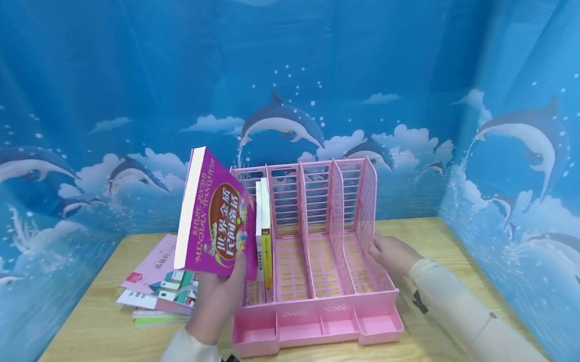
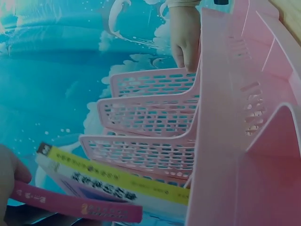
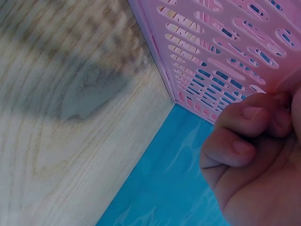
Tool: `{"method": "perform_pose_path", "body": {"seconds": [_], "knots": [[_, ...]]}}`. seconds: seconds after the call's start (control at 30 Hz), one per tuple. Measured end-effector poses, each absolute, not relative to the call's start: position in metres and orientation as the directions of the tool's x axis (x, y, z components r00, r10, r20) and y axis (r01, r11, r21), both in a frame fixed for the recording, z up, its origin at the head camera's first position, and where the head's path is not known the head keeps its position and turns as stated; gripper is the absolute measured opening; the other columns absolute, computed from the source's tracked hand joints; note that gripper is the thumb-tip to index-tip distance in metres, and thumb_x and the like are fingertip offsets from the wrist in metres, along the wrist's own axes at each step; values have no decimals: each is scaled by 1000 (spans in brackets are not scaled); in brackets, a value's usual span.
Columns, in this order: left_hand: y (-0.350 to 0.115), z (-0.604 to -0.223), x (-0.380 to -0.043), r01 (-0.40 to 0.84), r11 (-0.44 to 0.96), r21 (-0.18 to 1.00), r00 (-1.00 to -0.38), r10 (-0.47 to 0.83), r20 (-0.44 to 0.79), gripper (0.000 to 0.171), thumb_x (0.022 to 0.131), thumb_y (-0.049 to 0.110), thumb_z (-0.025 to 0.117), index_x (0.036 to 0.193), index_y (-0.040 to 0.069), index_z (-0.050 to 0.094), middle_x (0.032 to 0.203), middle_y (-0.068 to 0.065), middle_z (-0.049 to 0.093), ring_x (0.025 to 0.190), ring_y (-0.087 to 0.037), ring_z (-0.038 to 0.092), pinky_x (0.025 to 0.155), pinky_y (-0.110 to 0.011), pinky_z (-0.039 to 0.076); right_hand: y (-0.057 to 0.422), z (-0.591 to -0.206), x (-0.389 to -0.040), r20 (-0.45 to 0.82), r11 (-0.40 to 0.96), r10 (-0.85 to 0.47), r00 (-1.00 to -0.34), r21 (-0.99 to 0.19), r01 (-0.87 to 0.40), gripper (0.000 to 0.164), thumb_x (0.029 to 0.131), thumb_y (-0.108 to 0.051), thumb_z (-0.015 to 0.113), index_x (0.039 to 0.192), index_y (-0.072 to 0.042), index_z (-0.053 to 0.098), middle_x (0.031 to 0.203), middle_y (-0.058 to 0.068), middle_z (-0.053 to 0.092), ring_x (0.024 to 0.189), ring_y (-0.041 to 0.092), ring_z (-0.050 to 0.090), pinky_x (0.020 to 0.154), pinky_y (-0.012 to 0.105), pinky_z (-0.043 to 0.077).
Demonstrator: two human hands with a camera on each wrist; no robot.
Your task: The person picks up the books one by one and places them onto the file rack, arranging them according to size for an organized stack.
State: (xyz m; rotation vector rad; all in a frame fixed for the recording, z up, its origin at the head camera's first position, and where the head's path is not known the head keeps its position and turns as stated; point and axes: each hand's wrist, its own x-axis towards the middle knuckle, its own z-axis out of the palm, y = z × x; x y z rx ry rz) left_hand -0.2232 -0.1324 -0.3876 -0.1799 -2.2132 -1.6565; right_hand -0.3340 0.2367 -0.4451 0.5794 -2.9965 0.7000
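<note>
From above, the three right-hand slots (image 1: 324,263) of the pink plastic lattice organizer (image 1: 339,304) lie open, though tall perforated dividers (image 1: 338,228) bar sideways passage between them. Two thin upright books (image 1: 267,252), white- and yellow-spined, narrow the leftmost slot (image 1: 251,293). The rectangular purple-covered book (image 1: 218,219) in the left fingers (image 1: 238,269) blocks the space beside them; the right fingers (image 3: 237,117) obstruct the organizer's outer right wall (image 1: 370,208).

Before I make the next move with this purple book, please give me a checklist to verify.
1. Left hand holds purple fairy-tale book: ok.
2. Right hand touches pink rack at its right wall: ok.
3. Two books standing in leftmost compartment: ok.
4. Purple fairy-tale book upright: not ok, tilted.
5. Enough room beside the two books for its thickness: cannot tell.
</note>
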Motion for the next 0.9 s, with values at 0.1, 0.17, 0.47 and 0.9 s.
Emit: {"method": "perform_pose_path", "body": {"seconds": [0.1, 0.17, 0.47, 0.9], "knots": [[-133, -391, -228, 271, 294, 916, -951, -64, 302, 57, 98, 28, 55, 149, 26, 29, 144, -3, 41, 129, -28, 43, 98, -42, 42, 236, -444, -333, 84, 830, -347, -934, -436, -347, 42, 103, -21, 39, 137, 3, 48, 115, 19, 64, 101, 35, 62, 93, 51, 44], [-135, -393, -232, 251, 278, 927, -964, -16, 266, 60, 97, 30, 57, 149, 26, 28, 145, -3, 40, 130, -27, 42, 98, -41, 42, 235, -443, -333, 78, 833, -341, -937, -437, -340, 42, 103, -21, 39, 136, 3, 49, 103, 14, 66, 91, 29, 63, 90, 49, 46], [-135, -411, -257, 235, 321, 917, -962, 213, 172, 106, 82, 8, 74, 150, 49, 4, 151, -1, 32, 127, -33, 45, 87, -38, 50, 237, -448, -336, 79, 840, -338, -938, -425, -339, 37, 103, -21, 39, 128, 1, 55, 81, 1, 60, 74, 17, 56, 83, 44, 49], [-130, -430, -277, 100, 446, 889, -992, 109, 57, 104, 79, 12, 78, 149, 51, 11, 143, 0, 38, 123, -31, 50, 84, -36, 53, 237, -447, -336, 84, 840, -327, -941, -431, -330, 34, 103, -22, 39, 121, 0, 59, 94, 8, 65, 85, 25, 62, 88, 48, 47]]}}
